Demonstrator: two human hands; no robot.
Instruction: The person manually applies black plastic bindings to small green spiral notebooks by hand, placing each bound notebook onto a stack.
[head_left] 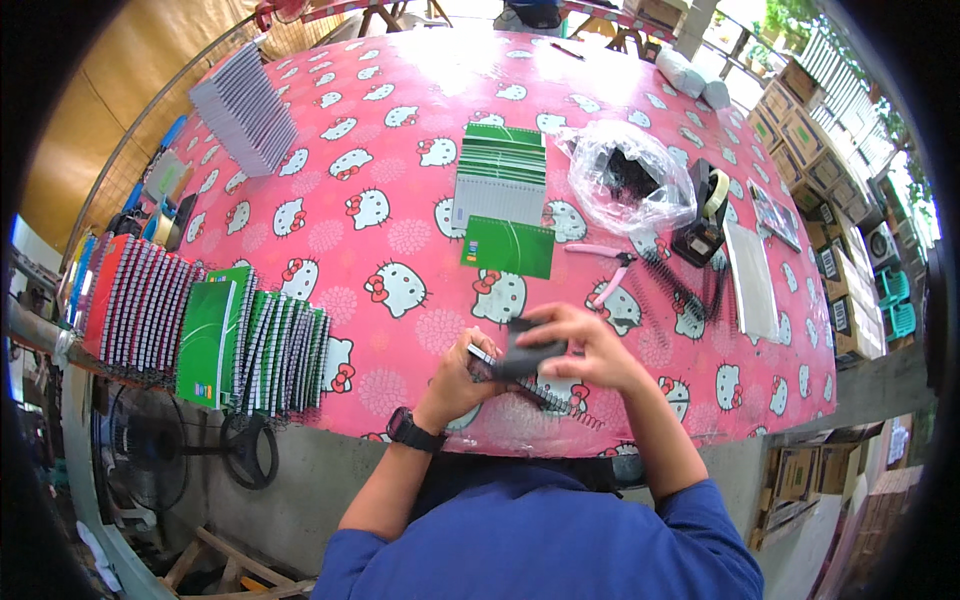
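Observation:
Near the table's front edge, both my hands are on a small dark-covered notebook (528,352), partly smeared by motion. My left hand (460,382) is closed around its left end, where a pale edge shows. My right hand (585,348) curves over the dark cover from the right, fingers and thumb bent against it. A black spiral coil (575,406) sticks out to the right below my right hand; whether it is threaded through the notebook I cannot tell. Beyond my hands lies a fanned stack of green-covered notebooks (500,190), a single green cover (508,247) at its near end.
Pink-handled pliers (606,262) and loose black coils (675,285) lie right of centre. Behind them are a clear plastic bag (630,180) and a tape dispenser (700,220). Bound notebooks (255,345) stand at the left edge, a tall paper stack (245,110) farther back.

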